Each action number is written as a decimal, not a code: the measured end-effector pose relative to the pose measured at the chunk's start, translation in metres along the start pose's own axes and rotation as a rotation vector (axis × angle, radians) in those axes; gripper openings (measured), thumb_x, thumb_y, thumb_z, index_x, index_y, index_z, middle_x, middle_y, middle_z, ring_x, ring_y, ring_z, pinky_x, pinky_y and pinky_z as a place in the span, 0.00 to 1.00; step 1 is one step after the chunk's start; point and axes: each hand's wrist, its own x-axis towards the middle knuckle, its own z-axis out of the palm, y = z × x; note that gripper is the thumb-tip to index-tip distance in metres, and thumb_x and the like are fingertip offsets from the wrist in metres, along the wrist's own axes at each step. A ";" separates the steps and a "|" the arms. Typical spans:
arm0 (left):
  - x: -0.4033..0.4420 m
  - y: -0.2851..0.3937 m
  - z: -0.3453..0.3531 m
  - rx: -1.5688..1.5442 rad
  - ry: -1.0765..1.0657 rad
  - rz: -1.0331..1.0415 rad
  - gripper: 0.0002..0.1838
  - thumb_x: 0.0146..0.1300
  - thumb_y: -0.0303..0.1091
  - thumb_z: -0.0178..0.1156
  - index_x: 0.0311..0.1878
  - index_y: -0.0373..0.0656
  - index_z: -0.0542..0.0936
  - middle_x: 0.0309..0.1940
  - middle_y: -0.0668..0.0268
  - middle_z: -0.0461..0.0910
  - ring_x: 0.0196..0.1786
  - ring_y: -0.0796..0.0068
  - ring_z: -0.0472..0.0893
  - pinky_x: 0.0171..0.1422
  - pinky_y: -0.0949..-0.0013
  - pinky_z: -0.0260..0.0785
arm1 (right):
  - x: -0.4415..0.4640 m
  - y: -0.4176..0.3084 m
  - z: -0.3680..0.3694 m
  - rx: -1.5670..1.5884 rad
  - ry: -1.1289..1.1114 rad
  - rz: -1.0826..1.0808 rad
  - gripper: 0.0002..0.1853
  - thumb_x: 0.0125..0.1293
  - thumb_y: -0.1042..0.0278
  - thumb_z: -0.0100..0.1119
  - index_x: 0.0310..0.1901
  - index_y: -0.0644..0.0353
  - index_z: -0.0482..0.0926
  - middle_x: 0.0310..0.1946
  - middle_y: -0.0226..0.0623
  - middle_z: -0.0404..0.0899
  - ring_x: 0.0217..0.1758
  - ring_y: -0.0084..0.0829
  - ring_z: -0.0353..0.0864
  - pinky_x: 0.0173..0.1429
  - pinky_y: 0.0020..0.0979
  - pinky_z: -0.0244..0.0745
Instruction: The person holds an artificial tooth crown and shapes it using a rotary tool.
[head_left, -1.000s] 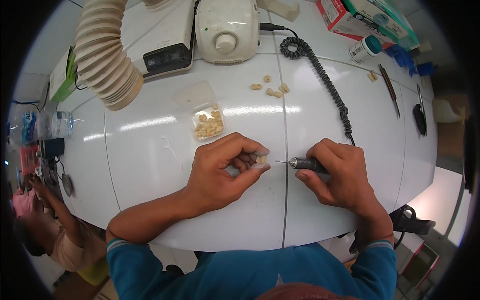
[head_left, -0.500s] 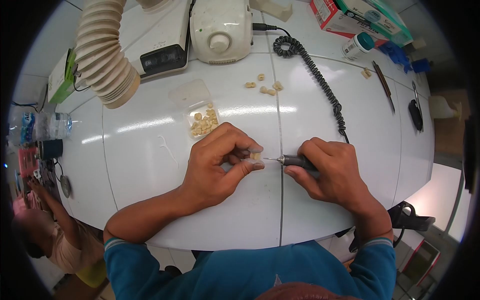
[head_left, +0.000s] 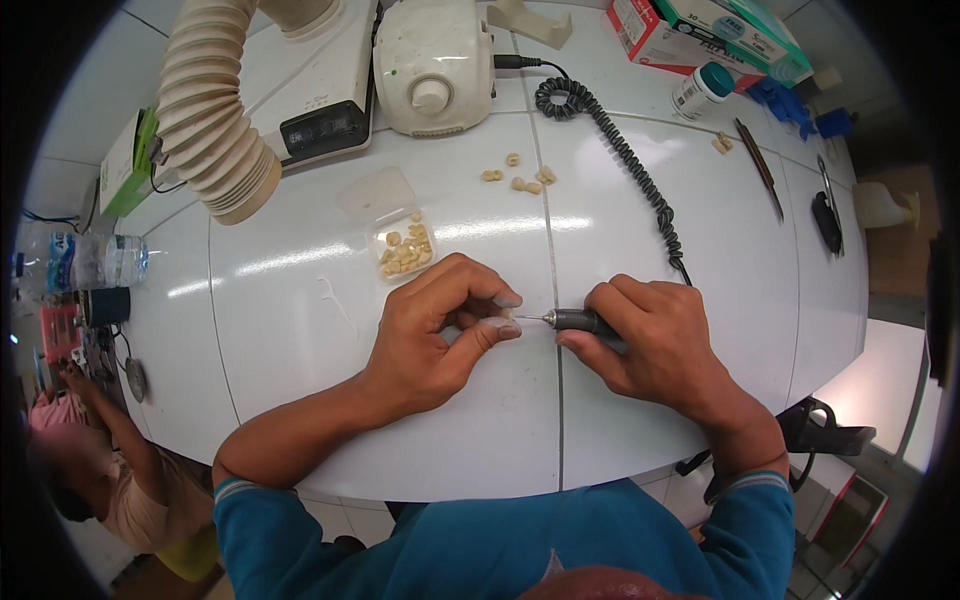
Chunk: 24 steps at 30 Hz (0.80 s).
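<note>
Between thumb and fingers, my left hand [head_left: 435, 335] pinches a small cream tooth-shaped piece [head_left: 508, 314], mostly covered by the fingertips. A black rotary handpiece [head_left: 582, 321] lies in the closed grip of my right hand [head_left: 650, 340]. Its thin metal bit points left and reaches the piece at my left fingertips; whether it touches is too small to tell. Beyond my left hand stands an open clear plastic box [head_left: 405, 248] with several cream pieces inside. Several more loose pieces [head_left: 526, 185] lie on the white table [head_left: 480, 420] farther back.
A white control unit [head_left: 432, 75] with a coiled black cord [head_left: 635, 155] stands at the back. Left of it hangs a ribbed hose [head_left: 215, 120]. Glove boxes [head_left: 700, 40], a white bottle [head_left: 702, 90] and pointed tools [head_left: 760, 168] are at the right. A person [head_left: 120, 480] sits far left.
My right hand has moved left with the handpiece, bringing its bit up to the piece. My left fingertips now cover more of the piece. The view has shifted slightly.
</note>
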 end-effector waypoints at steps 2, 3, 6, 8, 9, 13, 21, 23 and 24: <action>-0.001 0.000 -0.001 -0.008 -0.022 -0.021 0.11 0.75 0.18 0.71 0.57 0.35 0.86 0.54 0.59 0.86 0.54 0.74 0.91 0.54 0.73 0.83 | 0.000 0.000 0.000 -0.005 -0.002 -0.004 0.21 0.71 0.47 0.81 0.38 0.56 0.84 0.24 0.30 0.77 0.21 0.33 0.80 0.27 0.38 0.72; -0.001 0.001 -0.001 -0.008 -0.030 -0.028 0.11 0.76 0.18 0.71 0.58 0.35 0.86 0.54 0.59 0.87 0.54 0.73 0.91 0.55 0.72 0.83 | 0.000 0.000 0.000 -0.008 -0.004 -0.007 0.21 0.72 0.47 0.81 0.38 0.56 0.84 0.24 0.30 0.77 0.21 0.33 0.80 0.27 0.38 0.72; -0.001 0.001 -0.001 -0.008 -0.042 -0.042 0.10 0.78 0.20 0.71 0.59 0.34 0.86 0.53 0.58 0.90 0.55 0.74 0.91 0.57 0.71 0.83 | -0.001 0.000 0.000 -0.010 -0.008 -0.006 0.21 0.72 0.46 0.81 0.38 0.56 0.85 0.25 0.30 0.77 0.21 0.32 0.81 0.27 0.38 0.72; -0.001 0.001 -0.001 -0.011 -0.033 -0.051 0.11 0.78 0.20 0.71 0.59 0.34 0.86 0.52 0.59 0.91 0.55 0.75 0.91 0.58 0.71 0.83 | -0.001 0.000 0.000 -0.009 -0.014 -0.003 0.21 0.72 0.46 0.81 0.39 0.56 0.85 0.25 0.30 0.77 0.21 0.32 0.81 0.27 0.38 0.72; -0.002 0.002 0.000 -0.013 -0.023 -0.057 0.11 0.78 0.21 0.71 0.59 0.34 0.86 0.52 0.59 0.92 0.55 0.75 0.91 0.58 0.72 0.83 | -0.001 0.000 0.000 -0.008 -0.017 -0.002 0.21 0.72 0.46 0.80 0.39 0.56 0.85 0.25 0.30 0.78 0.21 0.32 0.81 0.27 0.37 0.72; -0.001 0.007 0.000 0.014 -0.026 -0.074 0.12 0.77 0.21 0.72 0.61 0.34 0.86 0.51 0.60 0.93 0.55 0.76 0.91 0.58 0.72 0.83 | -0.001 0.000 0.000 -0.015 -0.029 -0.007 0.21 0.73 0.46 0.80 0.39 0.56 0.85 0.25 0.30 0.78 0.21 0.31 0.80 0.27 0.37 0.71; -0.001 0.003 0.000 -0.072 -0.014 -0.099 0.12 0.78 0.19 0.71 0.60 0.33 0.85 0.54 0.58 0.91 0.56 0.74 0.91 0.59 0.72 0.83 | 0.000 0.003 -0.003 -0.034 -0.003 0.005 0.21 0.71 0.47 0.82 0.38 0.56 0.84 0.25 0.30 0.77 0.22 0.32 0.80 0.28 0.37 0.71; -0.001 0.002 0.000 -0.111 -0.005 -0.121 0.11 0.79 0.18 0.69 0.60 0.32 0.85 0.55 0.58 0.90 0.56 0.73 0.91 0.59 0.72 0.84 | 0.000 0.003 -0.006 -0.019 -0.004 0.040 0.21 0.70 0.47 0.83 0.38 0.55 0.84 0.25 0.30 0.77 0.22 0.32 0.80 0.28 0.37 0.71; -0.001 0.002 0.000 -0.123 -0.006 -0.137 0.11 0.79 0.18 0.68 0.61 0.32 0.84 0.55 0.57 0.90 0.56 0.73 0.91 0.59 0.72 0.84 | 0.000 0.004 -0.006 -0.012 -0.005 0.058 0.21 0.70 0.47 0.83 0.38 0.55 0.84 0.25 0.30 0.77 0.22 0.32 0.80 0.28 0.37 0.71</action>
